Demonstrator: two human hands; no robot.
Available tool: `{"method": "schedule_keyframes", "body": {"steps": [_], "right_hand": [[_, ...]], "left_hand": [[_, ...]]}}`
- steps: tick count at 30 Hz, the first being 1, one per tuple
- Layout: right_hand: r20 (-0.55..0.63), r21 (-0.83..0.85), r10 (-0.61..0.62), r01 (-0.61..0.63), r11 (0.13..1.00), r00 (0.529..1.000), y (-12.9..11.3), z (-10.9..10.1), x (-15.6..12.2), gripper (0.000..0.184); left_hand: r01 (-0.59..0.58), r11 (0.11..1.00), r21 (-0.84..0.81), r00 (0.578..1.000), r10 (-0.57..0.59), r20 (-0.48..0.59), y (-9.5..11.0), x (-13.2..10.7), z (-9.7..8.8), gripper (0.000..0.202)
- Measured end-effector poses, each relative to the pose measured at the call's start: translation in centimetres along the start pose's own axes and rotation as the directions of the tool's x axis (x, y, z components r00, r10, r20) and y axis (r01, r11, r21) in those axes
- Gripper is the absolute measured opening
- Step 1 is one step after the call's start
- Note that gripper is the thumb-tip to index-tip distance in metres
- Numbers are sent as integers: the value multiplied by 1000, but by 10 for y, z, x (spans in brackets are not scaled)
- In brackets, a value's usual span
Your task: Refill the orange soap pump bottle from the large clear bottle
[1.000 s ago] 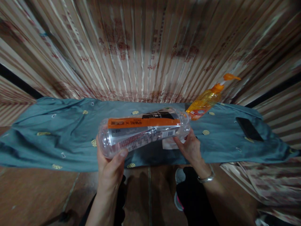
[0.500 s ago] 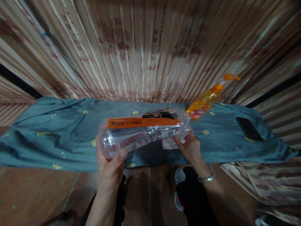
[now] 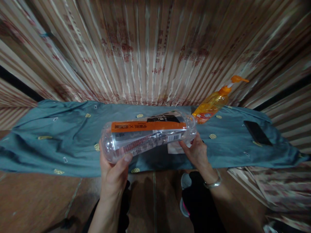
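A large clear plastic bottle with an orange, black and silver label lies nearly sideways between my hands, its neck to the right. My left hand is wrapped round the bottle's base, thumb on the near side. Near the neck, my right hand grips the other end from below; part of its fingers is hidden behind the plastic. Just beyond the neck stands an orange pump bottle of yellow liquid. Under the clear bottle, partly covered, is a white item I cannot make out.
A teal patterned cloth covers the long narrow surface. A black phone lies at its right end. Striped curtains hang behind and at the sides. Below is a brown tiled floor.
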State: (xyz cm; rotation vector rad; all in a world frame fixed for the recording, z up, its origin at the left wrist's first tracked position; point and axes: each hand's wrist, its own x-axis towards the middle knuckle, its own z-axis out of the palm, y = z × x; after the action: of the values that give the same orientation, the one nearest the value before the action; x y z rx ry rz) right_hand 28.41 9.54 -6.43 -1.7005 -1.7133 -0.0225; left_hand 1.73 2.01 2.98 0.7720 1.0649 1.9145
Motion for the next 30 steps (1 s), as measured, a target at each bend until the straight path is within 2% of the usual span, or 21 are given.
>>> {"method": "schedule_keyframes", "body": {"steps": [7,14,20,25,30], "right_hand": [[-9,9,10,-10,1000,1000,1,1,0,90],[-3,14,1,-1,1000,1000,-1,0,0,85],[-10,11,-3,3,1000,1000,-1,1,0,82],[-8,2,1,-1,1000,1000,-1,1,0,85],[2,4,-7,7,1000,1000,-1,0,0,85]], "left_hand": [[-44,998,-34,999,44,7,-2,0,1,67],[-10,1000,-29,999,11,35,1,0,1,68],[-63,997,-40,998,62,-8,-4,1,0,69],[-16,999,-29,1000,16,0,-2,0,1,67],[-34,999,-28,999,33,-31,-1,0,3,68]]}}
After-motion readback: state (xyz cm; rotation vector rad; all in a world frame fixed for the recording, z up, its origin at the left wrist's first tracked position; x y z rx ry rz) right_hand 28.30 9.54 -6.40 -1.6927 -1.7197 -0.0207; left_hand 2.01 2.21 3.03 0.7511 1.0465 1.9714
